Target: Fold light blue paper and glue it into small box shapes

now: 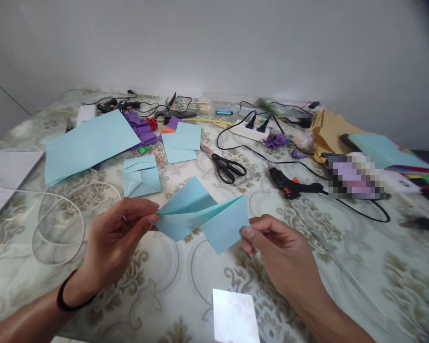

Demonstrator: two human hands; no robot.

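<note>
I hold a folded light-blue paper (200,214) above the table between both hands. My left hand (119,228) pinches its left corner, fingers closed on the paper; a black band circles that wrist. My right hand (275,247) pinches the right edge with thumb and fingers. The paper is partly folded, one flap standing up at the back.
On the patterned tabletop (343,267) lie a folded blue piece (141,177), large blue sheets (87,143), smaller blue squares (182,140), black scissors (227,167), a black glue gun (289,183) with cord, a power strip (248,131), purple scraps (141,126), a white cable (57,224) and coloured paper stacks (389,152).
</note>
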